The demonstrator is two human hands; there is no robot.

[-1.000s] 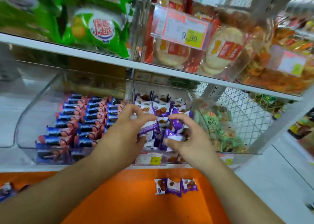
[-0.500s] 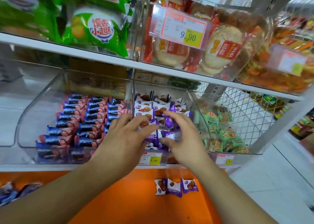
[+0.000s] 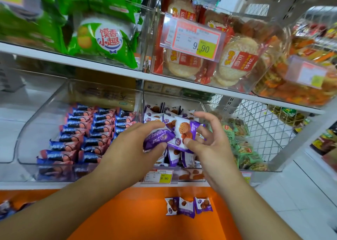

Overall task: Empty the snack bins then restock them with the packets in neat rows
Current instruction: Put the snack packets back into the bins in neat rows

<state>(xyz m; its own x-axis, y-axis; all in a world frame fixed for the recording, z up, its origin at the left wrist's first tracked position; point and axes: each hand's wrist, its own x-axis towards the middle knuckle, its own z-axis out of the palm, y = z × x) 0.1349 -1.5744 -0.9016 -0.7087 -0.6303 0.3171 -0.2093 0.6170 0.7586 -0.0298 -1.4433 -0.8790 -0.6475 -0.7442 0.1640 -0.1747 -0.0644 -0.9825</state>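
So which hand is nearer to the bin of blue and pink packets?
Left. The left hand grips a purple packet just right of the blue and pink packets' bin. The right hand holds a waffle packet farther right, over the purple-packet bin.

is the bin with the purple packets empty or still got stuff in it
Not empty. Purple-and-white packets lie in the middle clear bin, in front and behind, while the left hand and right hand each hold one.

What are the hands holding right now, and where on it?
The left hand grips a purple packet by its left end. The right hand pinches a white-and-purple waffle packet at its lower edge, thumb in front.
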